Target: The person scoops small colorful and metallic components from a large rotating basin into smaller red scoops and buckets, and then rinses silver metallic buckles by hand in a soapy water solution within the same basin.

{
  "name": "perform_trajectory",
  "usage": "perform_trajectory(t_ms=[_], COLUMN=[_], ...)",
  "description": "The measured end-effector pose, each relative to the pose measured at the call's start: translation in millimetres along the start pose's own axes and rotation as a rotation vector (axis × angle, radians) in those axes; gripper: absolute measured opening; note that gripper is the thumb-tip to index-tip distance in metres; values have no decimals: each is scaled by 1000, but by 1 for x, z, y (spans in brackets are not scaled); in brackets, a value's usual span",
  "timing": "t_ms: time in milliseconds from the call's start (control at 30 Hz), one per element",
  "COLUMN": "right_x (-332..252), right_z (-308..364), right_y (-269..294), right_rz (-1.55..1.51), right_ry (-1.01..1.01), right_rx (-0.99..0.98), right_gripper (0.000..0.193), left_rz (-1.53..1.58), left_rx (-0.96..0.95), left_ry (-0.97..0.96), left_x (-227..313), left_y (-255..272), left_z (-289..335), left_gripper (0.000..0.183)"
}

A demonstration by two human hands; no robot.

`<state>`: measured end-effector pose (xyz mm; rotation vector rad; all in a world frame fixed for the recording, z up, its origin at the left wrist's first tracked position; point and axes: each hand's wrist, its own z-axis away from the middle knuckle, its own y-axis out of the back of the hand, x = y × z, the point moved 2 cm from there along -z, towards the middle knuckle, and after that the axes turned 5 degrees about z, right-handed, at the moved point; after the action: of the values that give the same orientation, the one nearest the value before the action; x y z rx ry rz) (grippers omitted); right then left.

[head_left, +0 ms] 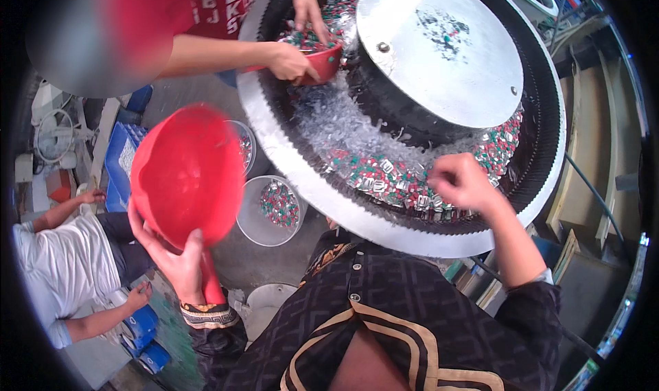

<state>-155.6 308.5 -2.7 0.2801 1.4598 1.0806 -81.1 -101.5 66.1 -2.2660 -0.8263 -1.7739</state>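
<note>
My left hand (pixel 180 264) grips the handle of a large red plastic scoop (pixel 189 175); its inside faces up and I see no pieces in it. Over the near right part of a round machine trough (pixel 384 243), my right hand (pixel 461 181) is closed with its fingers curled in; what they hold, if anything, is hidden. Small shiny metal pieces (pixel 374 185) mixed with red and green bits lie in the trough below it. Clear, whitish material (pixel 350 127) covers the trough's left part. Across from me, another person's hands (pixel 292 60) hold a second red scoop (pixel 324 63) filled with the mix.
A metal lid (pixel 439 54) covers the machine's raised centre. Between me and the machine's left side stands a pale bucket (pixel 266 236) with similar pieces, beside another bucket (pixel 248 147). Blue crates (pixel 122 154) stand farther left, near a person in a white shirt (pixel 75 260).
</note>
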Motion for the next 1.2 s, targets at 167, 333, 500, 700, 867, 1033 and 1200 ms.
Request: perform_trajectory(t_ms=[167, 333, 500, 700, 867, 1033, 1200], right_x=[211, 402, 460, 372, 364, 285, 214], right_z=[68, 75, 73, 61, 54, 37, 1], right_y=[30, 19, -27, -21, -90, -136, -165], right_rz=[338, 216, 224, 91, -631, -999, -1214], right_ry=[-716, -968, -1262, -1249, -1023, -1075, -1217], right_rx=[-125, -15, 96, 63, 55, -110, 126], right_gripper=[33, 75, 91, 96, 97, 103, 114], left_rz=[-71, -927, -1281, -1184, -974, -736, -519], left_rx=[-572, -767, -840, -1018, -1194, -1227, -1276], left_ry=[-98, -10, -49, 55, 178, 452, 623], left_x=[27, -32, -121, -150, -148, -163, -158], left_y=[-140, -244, -297, -303, -311, -330, -337], left_z=[-21, -46, -54, -18, 16, 60, 77], left_gripper=[96, 98, 99, 100, 109, 111, 110])
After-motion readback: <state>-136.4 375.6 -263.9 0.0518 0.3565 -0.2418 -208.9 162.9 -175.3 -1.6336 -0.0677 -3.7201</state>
